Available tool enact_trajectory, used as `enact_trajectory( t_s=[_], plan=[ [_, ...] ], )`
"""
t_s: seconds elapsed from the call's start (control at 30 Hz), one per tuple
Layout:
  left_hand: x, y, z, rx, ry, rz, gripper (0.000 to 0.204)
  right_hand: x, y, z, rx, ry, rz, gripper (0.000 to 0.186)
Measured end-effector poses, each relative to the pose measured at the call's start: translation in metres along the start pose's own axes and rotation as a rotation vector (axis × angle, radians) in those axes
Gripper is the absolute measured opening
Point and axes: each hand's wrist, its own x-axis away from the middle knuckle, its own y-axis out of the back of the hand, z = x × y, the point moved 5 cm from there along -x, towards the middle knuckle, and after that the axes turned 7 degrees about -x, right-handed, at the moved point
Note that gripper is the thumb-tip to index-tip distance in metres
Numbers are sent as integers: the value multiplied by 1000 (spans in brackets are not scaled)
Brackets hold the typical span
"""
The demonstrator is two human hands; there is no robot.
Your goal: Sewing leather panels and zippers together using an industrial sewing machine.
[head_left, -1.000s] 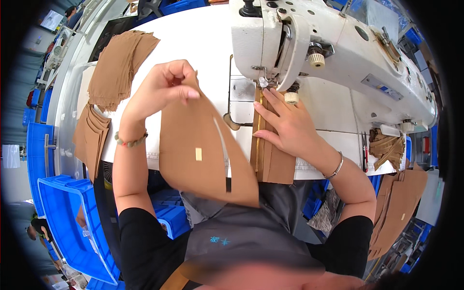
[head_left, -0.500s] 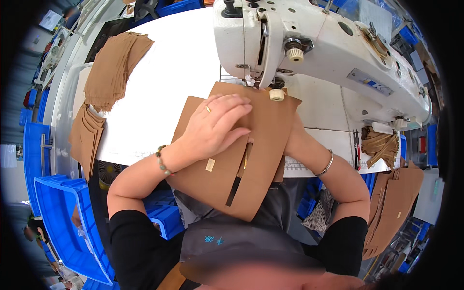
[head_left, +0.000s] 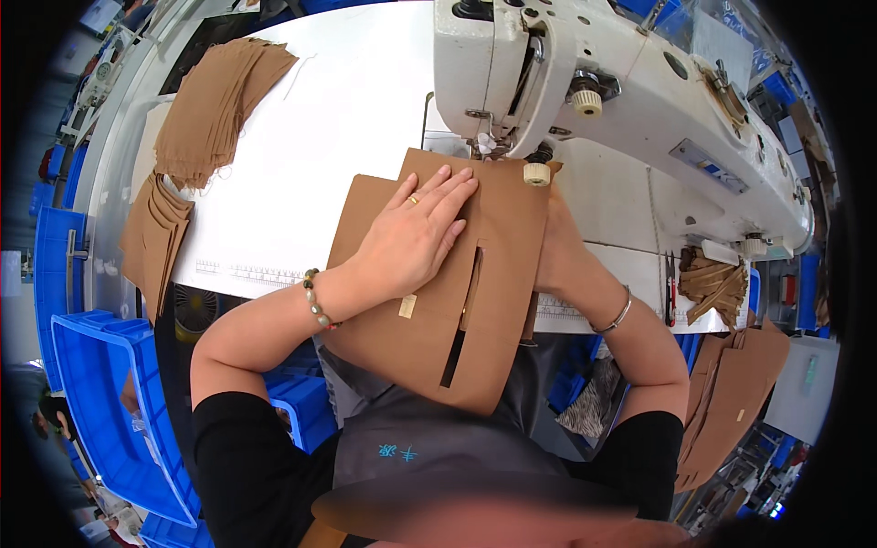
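Brown panel (head_left: 443, 292) overhangs the worktop's (head_left: 356, 82) front edge, slot (head_left: 470, 292) already cut; no stitching discernible around it, so sewing there looks undone. Person's left hand (head_left: 411, 239) flat on the panel, fingers nearly together. Right hand (head_left: 555, 245) partly under its right side; fingers hidden, grip cannot be told. Beyond, sewing machine (head_left: 548, 82) at panel's far end; brown stack (head_left: 219, 114) near worktop's far left corner, apparently unused.

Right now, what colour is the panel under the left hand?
The panel is brown, clearest in the head view.
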Motion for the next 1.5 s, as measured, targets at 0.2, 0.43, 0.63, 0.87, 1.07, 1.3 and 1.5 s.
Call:
enact_trajectory(
  t_s=[0.2, 0.43, 0.63, 0.87, 1.07, 1.3, 1.5],
  plan=[
    [0, -1, 0, -4, -5, -11, 50, 1, -12, -7, 88, -20, 26, 51],
    [-7, 1, 5, -104, -52, -29, 48, 7, -16, -14, 79, -178, 137, 59],
    [-8, 1, 6, -161, -79, -48, 50, 7, -15, -13, 47, -213, 210, 57],
    [-11, 0, 7, -142, -60, -39, 50, 4, -8, -8, -7, -203, 155, 50],
    [-20, -3, 18, -154, -66, -75, 51, 2, -9, -9, -26, -295, 179, 46],
    [-46, -2, 40, -186, -84, -233, 38, 4, -11, -8, 44, -225, 152, 42],
    [-66, -6, 59, -264, -7, -128, 47, 0, -10, -5, 46, -190, 129, 44]
  ],
)
